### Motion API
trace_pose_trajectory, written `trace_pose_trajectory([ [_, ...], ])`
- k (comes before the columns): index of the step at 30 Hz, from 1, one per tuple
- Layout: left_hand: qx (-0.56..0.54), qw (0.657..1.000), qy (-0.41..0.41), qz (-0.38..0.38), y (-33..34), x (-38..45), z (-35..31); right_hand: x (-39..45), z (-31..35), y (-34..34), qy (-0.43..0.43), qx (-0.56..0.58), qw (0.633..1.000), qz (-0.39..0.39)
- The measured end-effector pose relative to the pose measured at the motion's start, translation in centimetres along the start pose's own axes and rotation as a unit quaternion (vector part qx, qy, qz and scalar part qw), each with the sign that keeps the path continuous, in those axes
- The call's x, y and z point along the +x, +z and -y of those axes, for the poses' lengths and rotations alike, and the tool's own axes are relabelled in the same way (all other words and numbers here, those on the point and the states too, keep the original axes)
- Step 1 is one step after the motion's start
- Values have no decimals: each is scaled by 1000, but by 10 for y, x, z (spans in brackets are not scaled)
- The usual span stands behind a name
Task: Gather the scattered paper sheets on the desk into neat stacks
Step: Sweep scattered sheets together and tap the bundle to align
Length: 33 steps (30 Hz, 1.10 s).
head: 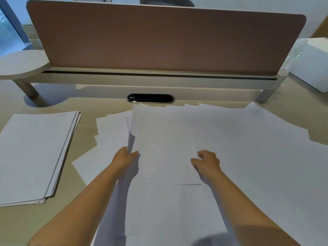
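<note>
At the bench's middle, you hold a bundle of white sheets (165,148), your left hand (126,158) pinching its left edge, your right hand (206,159) curled on its right edge, above loose sheets (257,157), with a neat stack (35,153) near the bench's left edge.

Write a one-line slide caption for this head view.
Left hand and right hand grip a bundle of white paper sheets above scattered white sheets, beside a finished white paper stack.

no legible text, labels, numbers
</note>
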<state>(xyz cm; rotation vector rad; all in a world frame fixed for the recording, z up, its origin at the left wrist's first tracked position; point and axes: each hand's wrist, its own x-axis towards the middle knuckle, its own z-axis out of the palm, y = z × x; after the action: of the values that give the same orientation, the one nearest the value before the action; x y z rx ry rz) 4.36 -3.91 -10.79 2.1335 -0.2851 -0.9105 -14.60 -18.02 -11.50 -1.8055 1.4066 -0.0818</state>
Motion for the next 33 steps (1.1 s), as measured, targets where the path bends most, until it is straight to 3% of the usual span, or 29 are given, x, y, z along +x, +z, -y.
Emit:
trace_pose_trajectory([
  [5,-82,995,-52,-35,-14,-5,12,4,2,6,38,87,995,-15],
  [9,-61,996,-50,-53,-16,-8,22,-2,4,18,65,155,985,41],
  [12,-37,998,-50,-24,-15,-14,24,-7,13,31,60,151,983,86],
  [17,-13,998,-58,-9,-27,-22,31,-14,19,33,35,198,977,76],
  [23,-51,996,-27,-67,-37,-25,44,-22,20,11,100,341,932,71],
  [28,-116,990,-17,-73,-38,-29,43,-21,10,15,87,339,933,90],
  [33,-81,991,-22,-104,-39,-23,43,-18,8,16,51,309,948,48],
])
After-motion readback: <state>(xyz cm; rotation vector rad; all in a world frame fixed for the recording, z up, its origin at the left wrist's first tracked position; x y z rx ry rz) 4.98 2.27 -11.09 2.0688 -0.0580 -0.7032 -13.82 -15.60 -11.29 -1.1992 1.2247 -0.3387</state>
